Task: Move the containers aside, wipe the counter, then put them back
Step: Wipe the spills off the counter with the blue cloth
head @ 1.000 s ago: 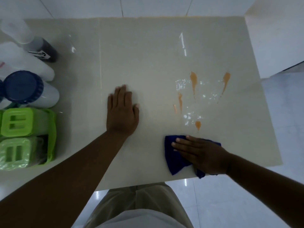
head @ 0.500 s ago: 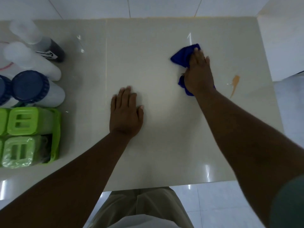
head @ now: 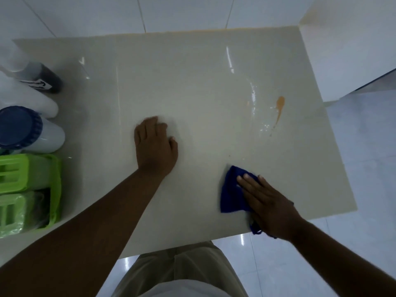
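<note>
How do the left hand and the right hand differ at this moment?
The left hand rests bare on the counter, fingers partly curled; the right hand lies flat, pressing a blue cloth. The left hand is near the counter's middle; the right hand is at its near edge. Both are palm down.

Containers (head: 32,133) bunched at counter (head: 192,82) left edge — blue cloth (head: 232,194) near front edge — orange smear (head: 279,106) remains.

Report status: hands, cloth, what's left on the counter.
Left hand flat on counter, empty. Right hand pressing blue cloth near front edge. One orange streak plus wet smears unwiped. Containers parked far left, clear of the path.
</note>
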Demonstrator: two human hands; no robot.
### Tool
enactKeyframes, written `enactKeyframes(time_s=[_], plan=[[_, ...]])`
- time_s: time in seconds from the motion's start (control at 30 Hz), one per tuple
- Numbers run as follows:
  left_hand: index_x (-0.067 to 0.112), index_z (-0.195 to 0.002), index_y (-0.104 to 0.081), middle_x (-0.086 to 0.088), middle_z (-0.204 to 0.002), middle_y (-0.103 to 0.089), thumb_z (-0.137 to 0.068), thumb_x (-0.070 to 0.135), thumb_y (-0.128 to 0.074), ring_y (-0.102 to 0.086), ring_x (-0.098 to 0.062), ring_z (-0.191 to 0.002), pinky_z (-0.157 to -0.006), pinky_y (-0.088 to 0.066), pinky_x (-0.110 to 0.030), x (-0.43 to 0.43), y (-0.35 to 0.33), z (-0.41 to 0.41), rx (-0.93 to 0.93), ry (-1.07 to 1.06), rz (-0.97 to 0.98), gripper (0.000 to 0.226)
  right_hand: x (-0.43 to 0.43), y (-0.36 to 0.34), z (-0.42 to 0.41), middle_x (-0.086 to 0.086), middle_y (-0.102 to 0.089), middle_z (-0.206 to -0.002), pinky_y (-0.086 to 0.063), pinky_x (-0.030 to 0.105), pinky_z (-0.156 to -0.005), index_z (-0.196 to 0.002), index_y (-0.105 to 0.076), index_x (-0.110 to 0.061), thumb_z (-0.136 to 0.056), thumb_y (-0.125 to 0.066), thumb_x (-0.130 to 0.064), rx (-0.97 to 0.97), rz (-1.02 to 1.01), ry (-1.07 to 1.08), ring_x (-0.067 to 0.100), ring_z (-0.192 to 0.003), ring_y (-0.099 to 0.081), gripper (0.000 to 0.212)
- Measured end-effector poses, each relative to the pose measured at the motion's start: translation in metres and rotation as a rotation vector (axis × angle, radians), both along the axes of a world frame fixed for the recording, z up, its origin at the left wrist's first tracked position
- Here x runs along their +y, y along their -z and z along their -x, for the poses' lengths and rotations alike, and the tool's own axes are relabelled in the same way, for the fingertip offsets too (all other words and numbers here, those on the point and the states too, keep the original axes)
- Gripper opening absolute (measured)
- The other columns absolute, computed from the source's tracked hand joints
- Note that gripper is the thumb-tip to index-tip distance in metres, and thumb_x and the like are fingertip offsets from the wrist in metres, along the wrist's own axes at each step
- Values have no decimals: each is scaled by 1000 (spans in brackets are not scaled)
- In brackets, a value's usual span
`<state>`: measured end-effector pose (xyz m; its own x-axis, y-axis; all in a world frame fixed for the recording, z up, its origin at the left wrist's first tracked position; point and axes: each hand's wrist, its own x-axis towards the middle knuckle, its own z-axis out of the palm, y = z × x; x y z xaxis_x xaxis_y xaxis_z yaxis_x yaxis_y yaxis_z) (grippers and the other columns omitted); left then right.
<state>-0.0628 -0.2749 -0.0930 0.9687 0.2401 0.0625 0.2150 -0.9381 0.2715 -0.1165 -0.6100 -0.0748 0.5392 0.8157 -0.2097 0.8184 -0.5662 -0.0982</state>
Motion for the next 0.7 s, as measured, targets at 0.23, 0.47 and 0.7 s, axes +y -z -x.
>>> enactKeyframes(time_s=[0.23, 0.47, 0.7], plan=[[5, -142, -37, -15, -157, -27, -96, 43, -35, -19, -35, -147, -118, -14, -57, -33, 13, -13, 62, 132, -64, 59, -9, 2, -124, 20, -36, -149, -24, 55, -114, -130, -51, 2, -89, -53, -12, -110, 27, -233, 35, -141, -30, 44], [6, -143, -36, -14, -158, -26, -97, 44, -35, -17, -34, -148, -119, -14, -56, -32, 12, -13, 78, 136, -68, 59, 71, 2, -265, 15, -22, -157, -7, 51, -119, -143, -30, 1, -90, -33, -25, -126, 63, 128, 32, -146, -17, 60], [7, -140, -40, -13, -157, -29, -95, 45, -37, -20, -34, -147, -118, -16, -55, -31, 11, -13, 60, 130, -56, 59, 84, 9, -262, 14, -9, -160, 1, 44, -121, -148, -18, -1, -95, -36, -25, -107, -48, 906, 27, -148, -5, 61]])
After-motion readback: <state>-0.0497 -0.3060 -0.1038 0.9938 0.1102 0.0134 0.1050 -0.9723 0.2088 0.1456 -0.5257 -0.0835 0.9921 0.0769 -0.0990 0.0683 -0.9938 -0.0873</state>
